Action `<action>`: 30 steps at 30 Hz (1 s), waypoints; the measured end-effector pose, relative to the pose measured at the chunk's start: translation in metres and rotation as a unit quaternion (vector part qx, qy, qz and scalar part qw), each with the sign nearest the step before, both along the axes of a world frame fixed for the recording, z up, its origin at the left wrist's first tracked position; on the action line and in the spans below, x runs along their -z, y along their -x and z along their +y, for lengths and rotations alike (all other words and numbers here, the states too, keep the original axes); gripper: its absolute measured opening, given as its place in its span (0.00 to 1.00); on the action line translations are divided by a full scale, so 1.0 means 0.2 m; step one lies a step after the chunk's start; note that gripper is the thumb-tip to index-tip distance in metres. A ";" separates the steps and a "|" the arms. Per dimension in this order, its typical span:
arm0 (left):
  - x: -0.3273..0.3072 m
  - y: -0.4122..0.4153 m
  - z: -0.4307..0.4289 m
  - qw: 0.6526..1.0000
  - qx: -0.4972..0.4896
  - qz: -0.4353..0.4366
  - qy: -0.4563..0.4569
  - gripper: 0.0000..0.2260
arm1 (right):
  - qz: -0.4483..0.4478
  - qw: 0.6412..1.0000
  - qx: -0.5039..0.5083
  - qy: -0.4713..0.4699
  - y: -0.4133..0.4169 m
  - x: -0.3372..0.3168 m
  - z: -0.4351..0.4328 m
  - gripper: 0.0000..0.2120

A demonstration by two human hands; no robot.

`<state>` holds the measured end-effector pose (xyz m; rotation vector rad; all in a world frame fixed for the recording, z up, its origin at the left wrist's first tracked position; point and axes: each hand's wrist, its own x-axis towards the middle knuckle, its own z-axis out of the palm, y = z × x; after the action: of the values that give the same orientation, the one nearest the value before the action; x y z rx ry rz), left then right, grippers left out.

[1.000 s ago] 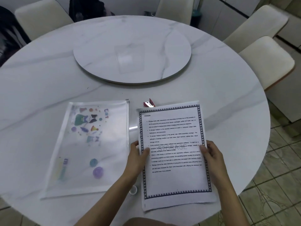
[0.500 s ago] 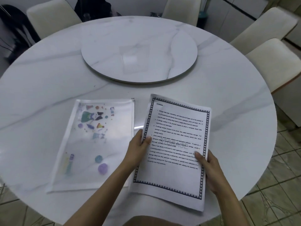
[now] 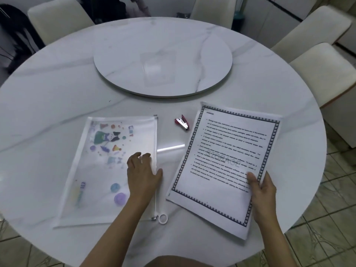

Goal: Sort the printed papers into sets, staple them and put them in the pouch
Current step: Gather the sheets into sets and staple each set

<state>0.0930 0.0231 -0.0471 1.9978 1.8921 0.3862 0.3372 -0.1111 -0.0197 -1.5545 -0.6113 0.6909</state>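
A set of printed papers (image 3: 223, 160) with a dark patterned border lies tilted at the right front of the table. My right hand (image 3: 261, 187) grips its lower right edge, thumb on top. To the left lies a translucent zip pouch (image 3: 92, 170) with colourful cartoon prints. My left hand (image 3: 142, 174) rests on the pouch's right edge by the zipper, fingers bent over it. Whether it pinches the edge is unclear. A white ring pull (image 3: 163, 219) hangs at the zipper's near end. A small red stapler (image 3: 182, 122) sits between pouch and papers.
The round white marble table (image 3: 48, 89) carries a lazy Susan (image 3: 163, 64) at its centre with a clear plastic sheet on it. Cream chairs (image 3: 325, 74) stand around the far and right sides. Tiled floor shows at the right.
My left hand let go of the papers and moved left onto the pouch's zipper edge. My right hand swung the papers to the right, uncovering the red stapler.
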 end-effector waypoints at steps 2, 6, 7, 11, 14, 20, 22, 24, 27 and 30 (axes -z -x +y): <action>0.00 0.00 0.00 1.000 -0.007 -0.016 0.023 0.24 | 0.006 1.000 0.011 -0.004 0.00 0.00 0.00 0.16; -0.03 0.00 -0.01 0.998 -0.007 -0.057 0.035 0.18 | 0.004 1.000 0.011 -0.004 0.00 0.01 0.00 0.12; -0.04 0.00 -0.01 0.997 -0.005 -0.060 0.037 0.17 | 0.005 1.000 0.013 -0.002 0.00 0.01 0.00 0.11; -0.06 0.03 0.01 0.996 -0.017 -0.076 0.046 0.16 | 0.007 1.000 0.026 -0.006 0.00 0.02 0.01 0.12; -0.07 0.06 0.01 0.994 -0.031 -0.094 0.044 0.16 | 0.013 0.998 0.052 -0.011 0.02 0.01 0.04 0.11; -0.11 0.07 -0.04 0.989 -0.049 -0.138 0.021 0.15 | 0.021 0.996 0.087 -0.007 0.10 -0.04 0.13 0.13; -0.12 0.07 -0.05 0.986 -0.059 -0.154 0.011 0.15 | 0.029 0.994 0.101 -0.004 0.14 -0.05 0.17 0.11; -0.12 0.07 -0.06 0.983 -0.067 -0.170 0.001 0.15 | 0.039 0.993 0.112 0.002 0.19 -0.06 0.21 0.09; -0.14 0.07 -0.08 0.978 -0.072 -0.193 -0.013 0.14 | 0.032 0.992 0.121 0.024 0.28 -0.05 0.26 0.08; -0.18 0.05 -0.08 0.975 -0.071 -0.209 -0.020 0.15 | 0.014 0.994 0.105 0.039 0.37 -0.07 0.28 0.09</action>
<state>0.0823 0.0075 -0.0113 1.6444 1.7677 0.8196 0.2637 -0.0555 -0.0067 -1.6518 -0.3964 0.5816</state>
